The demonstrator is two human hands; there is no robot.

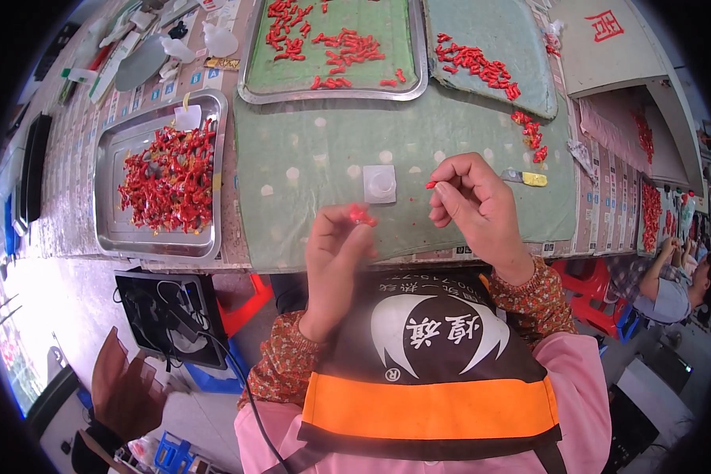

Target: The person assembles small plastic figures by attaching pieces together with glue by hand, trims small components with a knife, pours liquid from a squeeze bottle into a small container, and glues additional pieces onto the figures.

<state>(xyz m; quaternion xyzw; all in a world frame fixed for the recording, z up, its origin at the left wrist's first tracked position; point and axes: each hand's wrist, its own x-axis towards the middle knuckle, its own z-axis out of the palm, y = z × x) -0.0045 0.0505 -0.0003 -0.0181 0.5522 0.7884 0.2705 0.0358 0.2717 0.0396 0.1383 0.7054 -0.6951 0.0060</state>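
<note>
My left hand (336, 257) is closed in a pinch on a small, shiny red branched piece (361, 215), its outline partly blurred. Opposite it, my right hand (475, 204) pinches a tiny red bit (431, 185) between thumb and fingertip. The two hands are apart, over the near part of the green cloth (292, 142). Just beyond them lies a small white square (380, 184) with a round clear spot on it. Beside my right hand rests a small yellow-handled blade (534, 179).
At left, a steel tray (107, 201) holds a heap of red branched pieces. Farther off stand a green-lined tray (387, 35) and a pale green board (498, 31), both bearing red pieces. A white box (608, 51) stands at far right. Another person's hand (122, 383) shows lower left.
</note>
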